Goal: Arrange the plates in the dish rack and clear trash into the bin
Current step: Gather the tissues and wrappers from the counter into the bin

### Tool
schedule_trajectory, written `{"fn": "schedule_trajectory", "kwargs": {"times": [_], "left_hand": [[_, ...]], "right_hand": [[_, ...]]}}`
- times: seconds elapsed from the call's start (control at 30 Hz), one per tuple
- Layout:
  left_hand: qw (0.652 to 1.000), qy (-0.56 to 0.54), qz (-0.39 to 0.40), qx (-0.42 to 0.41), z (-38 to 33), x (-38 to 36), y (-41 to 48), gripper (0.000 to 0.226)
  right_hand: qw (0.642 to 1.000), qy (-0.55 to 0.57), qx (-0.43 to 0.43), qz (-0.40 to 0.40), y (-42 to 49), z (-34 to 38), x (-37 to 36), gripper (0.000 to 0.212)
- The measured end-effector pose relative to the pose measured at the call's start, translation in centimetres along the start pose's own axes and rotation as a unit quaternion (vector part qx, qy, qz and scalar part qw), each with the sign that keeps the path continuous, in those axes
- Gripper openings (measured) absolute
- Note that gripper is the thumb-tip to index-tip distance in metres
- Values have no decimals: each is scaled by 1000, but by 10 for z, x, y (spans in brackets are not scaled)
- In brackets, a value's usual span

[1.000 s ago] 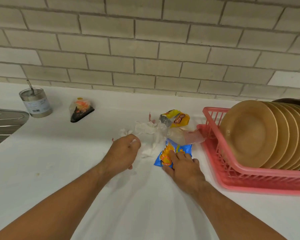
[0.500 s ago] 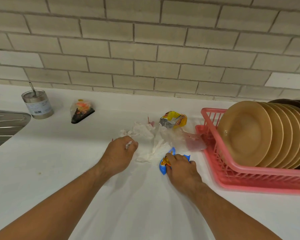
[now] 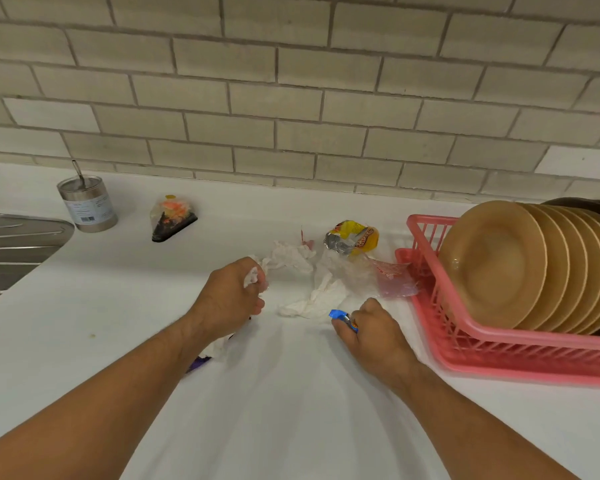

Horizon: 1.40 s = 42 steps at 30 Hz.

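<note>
Several tan plates (image 3: 496, 265) stand upright in the pink dish rack (image 3: 499, 355) at the right. Trash lies on the white counter: crumpled white tissues (image 3: 312, 299), a clear plastic bag (image 3: 378, 278) and a yellow snack wrapper (image 3: 355, 239). My left hand (image 3: 229, 299) is closed around a wad of white tissue (image 3: 252, 277), with more tissue and a purple scrap sticking out below the wrist. My right hand (image 3: 374, 327) is fisted on a crushed blue snack wrapper (image 3: 340, 317), just left of the rack.
A metal tin (image 3: 87, 202) with a utensil in it stands at the back left beside the steel sink drainer (image 3: 11, 247). A triangular clear food package (image 3: 172, 216) sits near it. A brick-tiled wall runs along the back.
My right hand has crumpled the flat blue wrapper into its fist. My left hand has gathered tissue and closed tighter on it. Both hands have drawn slightly toward me.
</note>
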State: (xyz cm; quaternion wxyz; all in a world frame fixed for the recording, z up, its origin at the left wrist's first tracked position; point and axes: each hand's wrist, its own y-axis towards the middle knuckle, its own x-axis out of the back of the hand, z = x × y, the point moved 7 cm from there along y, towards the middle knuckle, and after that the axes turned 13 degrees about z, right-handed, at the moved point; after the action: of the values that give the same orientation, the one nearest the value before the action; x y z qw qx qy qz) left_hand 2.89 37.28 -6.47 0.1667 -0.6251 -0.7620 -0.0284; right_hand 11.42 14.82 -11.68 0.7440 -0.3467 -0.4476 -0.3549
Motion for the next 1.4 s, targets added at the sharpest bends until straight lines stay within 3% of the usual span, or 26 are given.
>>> {"fn": "schedule_trajectory", "kwargs": {"times": [0.07,0.1,0.13,0.2,0.23,0.3,0.33,0.43,0.5,0.57,0.67,0.73,0.8,0.93,1.07,1.17,1.3,1.4], "left_hand": [[1000,-24,4,5,1,3,0,30],[1000,16,-1,6,1,7,-1,29],[997,72,-8,4,-1,12,-2,28],[982,189,-18,-10,-5,22,-6,23],[970,241,-22,-12,-5,26,-7,22],[944,328,-23,19,2,31,-12,22],[926,375,-18,47,9,32,-13,21],[854,508,18,112,34,25,-14,45],[833,534,32,137,46,19,-13,56],[830,536,24,155,54,18,-11,52],[837,528,4,144,58,20,-9,33],[838,532,6,120,56,20,-9,27],[855,509,5,100,52,22,-9,20],[886,460,-15,57,38,29,-7,21],[898,438,-25,13,18,31,0,22],[933,361,-10,3,11,29,3,24],[951,308,21,-16,13,19,9,40],[972,232,31,-23,14,9,11,37]], "right_hand": [[1000,14,-3,25,3,9,-1,27],[998,17,-2,54,3,13,-4,12],[996,11,11,83,5,17,-6,20],[991,-15,27,130,4,24,-13,57],[991,-20,32,131,4,28,-13,56],[993,-6,29,112,7,33,-14,23],[995,-2,20,101,7,35,-13,19],[998,-16,-6,67,12,42,-8,59],[998,-37,-16,48,14,47,-6,62],[997,-65,-16,39,20,50,-7,51],[996,-64,-12,65,31,54,-12,28],[993,-55,-19,103,35,55,-18,47],[991,-57,-29,117,39,54,-24,51],[995,-48,-28,82,42,54,-28,30],[997,-54,-26,45,36,57,-26,24],[999,-15,-14,41,29,52,-22,23],[998,45,12,47,21,48,-12,9],[995,90,11,45,14,40,-4,4]]}}
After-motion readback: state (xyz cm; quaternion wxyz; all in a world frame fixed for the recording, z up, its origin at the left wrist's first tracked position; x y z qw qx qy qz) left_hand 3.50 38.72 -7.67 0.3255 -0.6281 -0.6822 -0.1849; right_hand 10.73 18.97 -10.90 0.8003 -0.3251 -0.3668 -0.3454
